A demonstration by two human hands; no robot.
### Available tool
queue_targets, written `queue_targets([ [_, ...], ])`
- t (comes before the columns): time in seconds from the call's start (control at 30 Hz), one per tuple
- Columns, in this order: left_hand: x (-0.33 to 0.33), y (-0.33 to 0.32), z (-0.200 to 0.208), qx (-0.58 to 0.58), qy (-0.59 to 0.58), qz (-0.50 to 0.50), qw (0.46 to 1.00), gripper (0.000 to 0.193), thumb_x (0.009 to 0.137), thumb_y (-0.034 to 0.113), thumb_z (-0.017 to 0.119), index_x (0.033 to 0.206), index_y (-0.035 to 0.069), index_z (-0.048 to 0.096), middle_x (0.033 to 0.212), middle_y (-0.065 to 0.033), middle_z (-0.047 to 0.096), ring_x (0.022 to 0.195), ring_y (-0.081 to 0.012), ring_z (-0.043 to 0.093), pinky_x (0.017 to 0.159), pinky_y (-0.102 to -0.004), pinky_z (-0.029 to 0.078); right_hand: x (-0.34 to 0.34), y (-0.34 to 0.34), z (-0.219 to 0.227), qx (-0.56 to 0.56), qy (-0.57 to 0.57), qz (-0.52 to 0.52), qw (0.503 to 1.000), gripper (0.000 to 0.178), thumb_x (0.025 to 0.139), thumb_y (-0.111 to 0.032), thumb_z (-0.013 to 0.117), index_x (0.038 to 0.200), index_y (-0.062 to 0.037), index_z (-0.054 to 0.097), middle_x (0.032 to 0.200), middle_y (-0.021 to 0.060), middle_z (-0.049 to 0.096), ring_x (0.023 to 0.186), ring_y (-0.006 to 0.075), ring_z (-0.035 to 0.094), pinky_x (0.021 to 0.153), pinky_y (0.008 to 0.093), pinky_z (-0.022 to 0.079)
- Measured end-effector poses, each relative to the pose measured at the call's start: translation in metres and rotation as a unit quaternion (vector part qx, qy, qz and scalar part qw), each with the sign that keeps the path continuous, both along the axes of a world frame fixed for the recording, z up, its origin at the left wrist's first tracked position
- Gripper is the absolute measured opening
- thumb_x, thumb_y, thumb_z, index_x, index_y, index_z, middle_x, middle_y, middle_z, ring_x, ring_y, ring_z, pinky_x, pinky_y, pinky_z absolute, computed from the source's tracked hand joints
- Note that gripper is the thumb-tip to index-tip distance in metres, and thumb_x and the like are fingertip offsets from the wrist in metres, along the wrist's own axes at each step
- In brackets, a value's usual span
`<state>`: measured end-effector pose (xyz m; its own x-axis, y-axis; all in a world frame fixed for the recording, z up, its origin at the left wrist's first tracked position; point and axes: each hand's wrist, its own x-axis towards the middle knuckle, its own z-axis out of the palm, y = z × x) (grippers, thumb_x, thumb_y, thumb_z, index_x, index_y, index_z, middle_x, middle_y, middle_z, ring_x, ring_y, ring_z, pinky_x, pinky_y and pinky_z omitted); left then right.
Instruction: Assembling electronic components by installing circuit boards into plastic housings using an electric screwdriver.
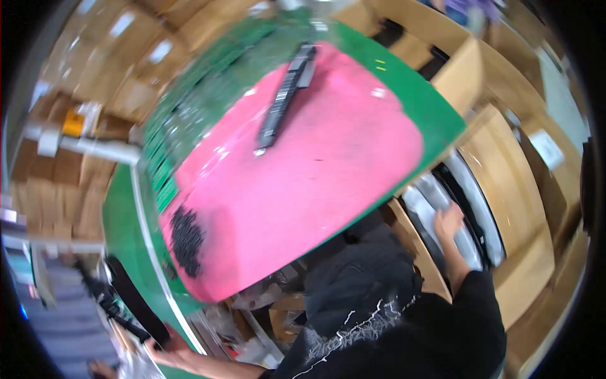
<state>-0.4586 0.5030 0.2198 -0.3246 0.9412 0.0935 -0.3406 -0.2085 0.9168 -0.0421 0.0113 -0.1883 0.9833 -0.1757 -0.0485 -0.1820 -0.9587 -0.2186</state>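
Note:
At the lower left, my left hand (169, 348) is closed round the lower end of a long, flat black bar (136, 300). On the right, my right hand (448, 221) reaches into an open cardboard box (427, 256) and touches long parts in clear plastic wrap (430, 189) lying side by side there. Blur smears its fingers, so their grip does not show. A long black slatted part (285, 98) rests on the pink mat (315, 170). Near the mat's left corner lies a heap of small black pieces (186, 240), too small to name.
The mat covers a green tabletop (420, 95). Clear plastic bags (208, 110) lie along its far left side. Another open box (464, 72) with black parts stands beyond the right corner. Stacked cartons (113, 57) fill the far left. A person in purple (473, 9) is at the top right.

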Motion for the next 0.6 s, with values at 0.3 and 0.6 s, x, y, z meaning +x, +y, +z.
queue_targets([
  [0.3, -0.094, 0.055, -0.05, 0.021, -0.119, -0.073, 0.99, 0.033, 0.095, 0.032, 0.057, 0.115, 0.005, 0.056, 0.109, -0.0116, 0.064, 0.085, -0.0209, 0.061, 0.063, -0.0271, 0.047, 0.034, -0.09, -0.009, -0.064, -0.037, 0.077, 0.994, 0.038, 0.088, -0.017, 0.055, 0.121, 0.0008, 0.054, 0.122, 0.0211, 0.055, 0.116, 0.0391, 0.048, 0.099, 0.0478, 0.039],
  [0.6, 0.053, -0.037, -0.073, 0.175, 0.37, 0.081, 0.909, 0.031, 0.085, 0.003, 0.058, 0.116, 0.001, 0.053, 0.12, -0.0118, 0.053, 0.108, -0.0217, 0.051, 0.091, -0.033, 0.042, 0.044, -0.089, -0.021, 0.03, 0.141, -0.054, 0.988, 0.046, 0.087, -0.031, 0.05, 0.121, -0.001, 0.055, 0.115, 0.0245, 0.061, 0.109, 0.042, 0.058, 0.092, 0.0515, 0.046],
])
